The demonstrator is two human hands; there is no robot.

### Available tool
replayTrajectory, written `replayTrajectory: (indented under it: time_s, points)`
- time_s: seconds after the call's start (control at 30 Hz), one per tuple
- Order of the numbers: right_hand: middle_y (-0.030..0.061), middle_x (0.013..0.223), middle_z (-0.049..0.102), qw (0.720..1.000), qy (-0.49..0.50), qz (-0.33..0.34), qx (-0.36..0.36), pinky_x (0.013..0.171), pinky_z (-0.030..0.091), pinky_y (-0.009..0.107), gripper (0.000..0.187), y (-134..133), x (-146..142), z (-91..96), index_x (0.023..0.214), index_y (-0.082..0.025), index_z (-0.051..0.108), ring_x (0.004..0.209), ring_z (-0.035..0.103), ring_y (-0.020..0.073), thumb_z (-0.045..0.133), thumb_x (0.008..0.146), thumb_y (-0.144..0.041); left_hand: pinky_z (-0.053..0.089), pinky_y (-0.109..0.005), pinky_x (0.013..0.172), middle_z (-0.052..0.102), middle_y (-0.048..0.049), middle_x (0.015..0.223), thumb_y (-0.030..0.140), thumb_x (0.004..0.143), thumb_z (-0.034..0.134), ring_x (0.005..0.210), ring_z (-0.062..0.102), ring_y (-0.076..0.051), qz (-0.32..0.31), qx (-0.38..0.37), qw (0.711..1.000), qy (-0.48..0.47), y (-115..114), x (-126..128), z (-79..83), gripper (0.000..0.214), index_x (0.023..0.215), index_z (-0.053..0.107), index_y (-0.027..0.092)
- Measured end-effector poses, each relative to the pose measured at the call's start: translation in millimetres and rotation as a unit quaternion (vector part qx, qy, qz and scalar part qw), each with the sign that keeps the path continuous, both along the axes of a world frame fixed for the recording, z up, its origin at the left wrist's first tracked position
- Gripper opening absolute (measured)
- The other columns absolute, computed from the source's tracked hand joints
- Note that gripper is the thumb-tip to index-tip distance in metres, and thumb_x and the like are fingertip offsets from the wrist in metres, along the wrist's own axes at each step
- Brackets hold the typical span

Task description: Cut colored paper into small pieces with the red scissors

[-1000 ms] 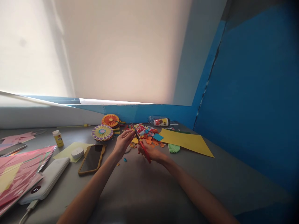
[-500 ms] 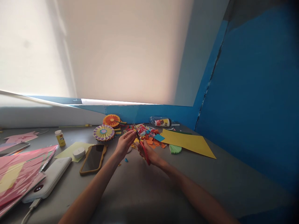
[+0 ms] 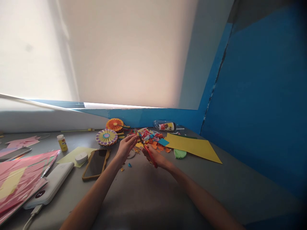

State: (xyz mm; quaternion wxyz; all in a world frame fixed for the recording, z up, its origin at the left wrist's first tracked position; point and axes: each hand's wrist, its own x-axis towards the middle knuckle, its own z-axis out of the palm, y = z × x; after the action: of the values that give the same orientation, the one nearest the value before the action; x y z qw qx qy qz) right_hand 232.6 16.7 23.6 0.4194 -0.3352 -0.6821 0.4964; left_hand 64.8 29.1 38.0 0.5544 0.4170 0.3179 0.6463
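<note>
My right hand (image 3: 154, 156) is closed around the red handles of a pair of scissors (image 3: 146, 149), whose blades point up and away toward the paper pile. My left hand (image 3: 126, 146) pinches something small at the blade tips; I cannot make out what it is. Both hands hover over the grey table (image 3: 148, 195), just in front of a heap of coloured paper scraps (image 3: 153, 138). A few small cut bits (image 3: 129, 165) lie on the table under the hands.
Two folded paper rosettes (image 3: 106, 136) and a glue tube (image 3: 168, 126) sit near the blue back wall. A yellow sheet (image 3: 192, 145) and green fan (image 3: 179, 153) lie right. Left are a phone (image 3: 96, 163), power bank (image 3: 51, 183), small bottle (image 3: 62, 142) and pink papers (image 3: 19, 175).
The hands have stayed in place over the scraps. The scissors have tilted and shifted slightly between frames, and the camera view has drifted a little.
</note>
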Motion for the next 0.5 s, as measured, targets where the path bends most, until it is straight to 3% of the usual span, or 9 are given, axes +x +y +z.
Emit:
replayTrajectory:
  time_s: [0.13,0.27,0.5]
  points:
    - [0.0032,0.076,0.062,0.998,0.011,0.024,-0.054,0.048,0.039,0.02,0.042,-1.3,2.0,4.1,0.072,-0.023,0.043,0.069,0.058,0.0154,0.059,0.072,-0.062,0.043,-0.03,0.094,0.07,-0.0083,0.095,0.032,0.06,0.08,0.099,0.062,-0.02,0.025,-0.004,1.0,0.006,-1.9,-0.6,2.5,0.036,0.09,0.07,0.013]
    - [0.0037,0.082,0.061,0.998,0.023,0.024,-0.05,0.048,0.038,0.02,0.044,-4.9,1.2,8.8,0.072,-0.023,0.04,0.073,0.058,0.0156,0.065,0.068,-0.059,0.043,-0.031,0.096,0.069,-0.0096,0.1,0.032,0.061,0.08,0.103,0.061,-0.021,0.035,-0.009,0.999,0.003,-2.1,-2.2,3.0,0.037,0.091,0.069,0.013]
    - [-0.0012,0.065,0.052,0.999,-0.036,0.013,0.006,0.047,0.036,0.021,0.045,-8.6,4.5,10.7,0.072,-0.022,0.04,0.059,0.05,0.0126,0.058,0.072,-0.064,0.043,-0.032,0.097,0.07,-0.0091,0.097,0.032,0.059,0.081,0.102,0.062,-0.021,0.058,-0.007,0.998,-0.008,1.0,-4.5,2.1,0.038,0.09,0.069,0.014]
